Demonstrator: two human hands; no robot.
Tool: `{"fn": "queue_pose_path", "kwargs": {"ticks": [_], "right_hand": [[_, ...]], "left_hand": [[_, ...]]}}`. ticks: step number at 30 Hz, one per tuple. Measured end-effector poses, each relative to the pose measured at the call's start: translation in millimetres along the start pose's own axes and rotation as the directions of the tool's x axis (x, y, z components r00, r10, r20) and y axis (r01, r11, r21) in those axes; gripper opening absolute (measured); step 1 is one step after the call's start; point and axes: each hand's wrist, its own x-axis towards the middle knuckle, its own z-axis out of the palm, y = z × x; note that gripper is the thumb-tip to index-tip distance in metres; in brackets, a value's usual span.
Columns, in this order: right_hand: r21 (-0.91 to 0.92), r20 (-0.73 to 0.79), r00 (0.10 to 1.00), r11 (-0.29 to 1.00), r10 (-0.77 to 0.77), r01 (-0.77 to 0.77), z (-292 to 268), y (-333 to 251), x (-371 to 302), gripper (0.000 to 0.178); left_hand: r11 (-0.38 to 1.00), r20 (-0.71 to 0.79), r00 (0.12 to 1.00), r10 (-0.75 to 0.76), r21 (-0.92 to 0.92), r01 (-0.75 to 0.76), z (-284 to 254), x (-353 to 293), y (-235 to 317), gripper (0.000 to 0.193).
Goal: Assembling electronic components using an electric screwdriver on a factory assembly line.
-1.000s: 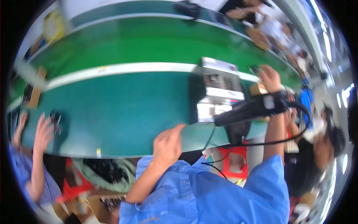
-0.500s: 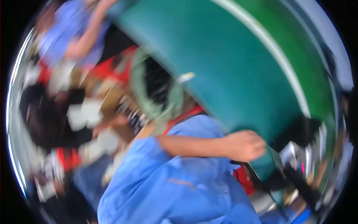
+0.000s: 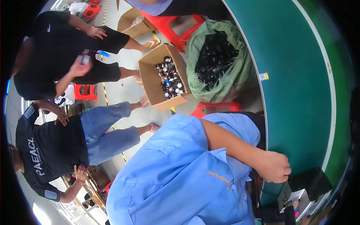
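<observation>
My left hand (image 3: 274,167) rests at the edge of the green tabletop (image 3: 294,93), its forearm reaching across my blue shirt (image 3: 168,176). The fingers are curled closed, and whatever they may hold is hidden. Just below the hand stands a black-and-silver boxy device (image 3: 313,183) with a small red-lit display. My right hand does not show.
Beside the table is a green woven sack (image 3: 195,75) of black parts. Left of it, a cardboard box (image 3: 150,80) holds small black and white parts. Red stools (image 3: 221,107) stand around. Two people in black shirts (image 3: 56,146) stand at the left, one holding a small object.
The blurred view has swung and is now sharp, so the sack, box and bystanders show clearly. My left hand stays closed and appears lower and further right, nearer the device.
</observation>
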Motion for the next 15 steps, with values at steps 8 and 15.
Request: {"fn": "queue_pose_path", "kwargs": {"ticks": [8, 15], "right_hand": [[-0.007, -0.002, 0.997, 0.997, 0.081, -0.081, -33, -78, -131, 0.049], [-0.022, -0.019, 0.976, 0.976, 0.215, -0.216, -38, -168, -254, 0.047]], "left_hand": [[0.999, 0.04, 0.999, 0.009, -0.044, -0.008, -4, 2, 7, 0.018], [0.985, -0.024, 0.997, -0.067, -0.163, 0.062, -6, 2, 13, 0.013]]}}
